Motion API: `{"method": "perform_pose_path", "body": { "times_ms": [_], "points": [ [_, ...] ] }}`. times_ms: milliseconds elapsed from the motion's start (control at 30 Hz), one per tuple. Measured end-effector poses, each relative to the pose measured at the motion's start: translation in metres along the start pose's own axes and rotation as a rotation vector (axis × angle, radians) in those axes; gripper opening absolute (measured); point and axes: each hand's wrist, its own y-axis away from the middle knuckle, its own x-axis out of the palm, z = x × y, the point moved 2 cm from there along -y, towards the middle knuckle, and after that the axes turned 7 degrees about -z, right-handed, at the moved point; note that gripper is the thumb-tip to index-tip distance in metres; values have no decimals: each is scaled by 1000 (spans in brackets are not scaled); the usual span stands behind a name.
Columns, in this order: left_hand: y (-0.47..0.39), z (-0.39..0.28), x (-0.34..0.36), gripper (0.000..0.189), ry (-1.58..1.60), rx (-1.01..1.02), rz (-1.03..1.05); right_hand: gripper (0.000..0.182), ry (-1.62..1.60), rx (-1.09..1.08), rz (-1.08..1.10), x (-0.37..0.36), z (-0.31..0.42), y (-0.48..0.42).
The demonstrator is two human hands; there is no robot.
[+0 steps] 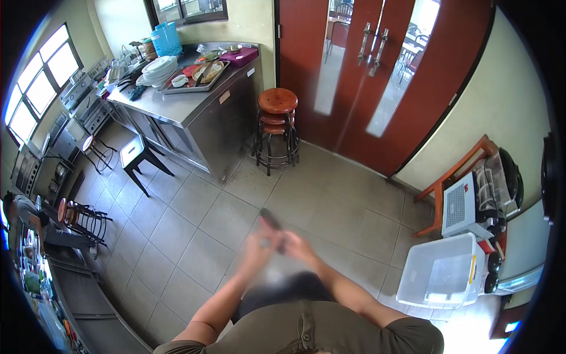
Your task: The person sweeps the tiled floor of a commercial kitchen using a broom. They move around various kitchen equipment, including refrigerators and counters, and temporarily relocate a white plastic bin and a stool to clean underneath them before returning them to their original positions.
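Note:
In front of my body, over the tiled floor, both hands meet around a small dark object (pixel 269 219), blurred, whose kind I cannot tell. My left hand (pixel 261 243) is on its left side, with something small and pale showing at the fingers. My right hand (pixel 295 246) touches it from the right, close against my left hand. The object's dark end points up and to the left, beyond the fingers. The fingers hide its lower part.
A steel counter (pixel 163 108) bears stacked white plates (pixel 159 68) and a food tray (pixel 208 87). Stacked stools (pixel 277 101) stand beside red double doors (pixel 327 88). A black stool (pixel 132 152) is left, a clear plastic bin (pixel 435 270) right. Another person (pixel 31 217) is at the far left.

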Motion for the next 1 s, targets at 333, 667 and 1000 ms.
{"method": "perform_pose_path", "body": {
  "times_ms": [333, 667, 1000],
  "points": [
    [-119, 84, -21, 36, 85, -137, -361, 20, -557, 470, -206, -147, -69, -139],
    [-254, 108, 22, 35, 190, -237, -845, 22, -755, 409, -139, -237, 29, -535],
    [-269, 105, 43, 32, -33, -326, -1129, 56, -437, 353, -345, -236, 132, -752]
  ]
}}
